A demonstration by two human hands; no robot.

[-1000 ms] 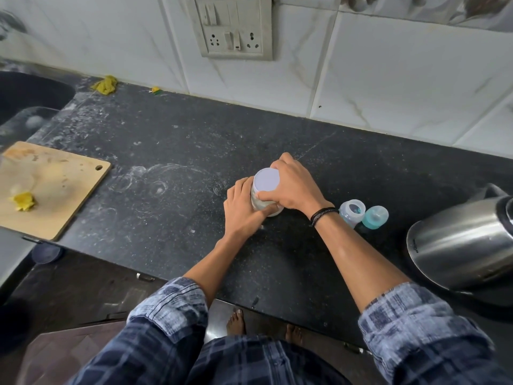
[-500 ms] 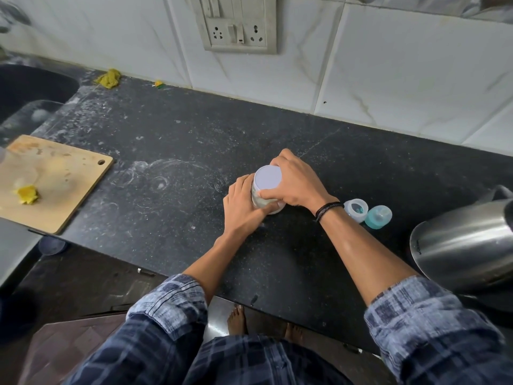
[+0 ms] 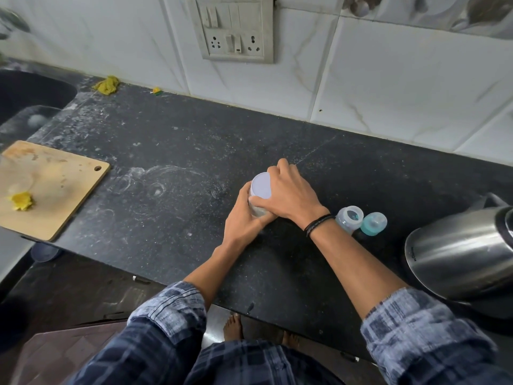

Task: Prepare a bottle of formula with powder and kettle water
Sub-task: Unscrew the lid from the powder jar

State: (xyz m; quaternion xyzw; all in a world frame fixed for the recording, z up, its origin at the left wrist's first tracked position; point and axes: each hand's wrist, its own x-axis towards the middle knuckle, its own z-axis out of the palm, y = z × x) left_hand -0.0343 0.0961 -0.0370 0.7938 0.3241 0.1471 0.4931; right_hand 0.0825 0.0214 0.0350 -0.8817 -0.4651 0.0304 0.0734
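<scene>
A small jar with a pale lilac lid (image 3: 261,186) stands on the black counter (image 3: 172,151) in the middle of the view. My left hand (image 3: 243,220) grips its lower body from the near side. Over the lid my right hand (image 3: 287,194) curls, its fingers around the rim. Just right of my right wrist stands an open baby bottle (image 3: 350,218), and a teal bottle cap (image 3: 374,224) sits beside it. A steel kettle (image 3: 458,251) rests at the right edge.
A wooden cutting board (image 3: 52,187) with a yellow scrap lies at the left, past it a dark sink (image 3: 33,93). A switch and socket panel (image 3: 233,29) is on the tiled wall. A yellow cloth (image 3: 107,84) lies at the counter's back.
Both hands stay on the jar in the same grip. The camera has shifted slightly; nothing else has visibly moved.
</scene>
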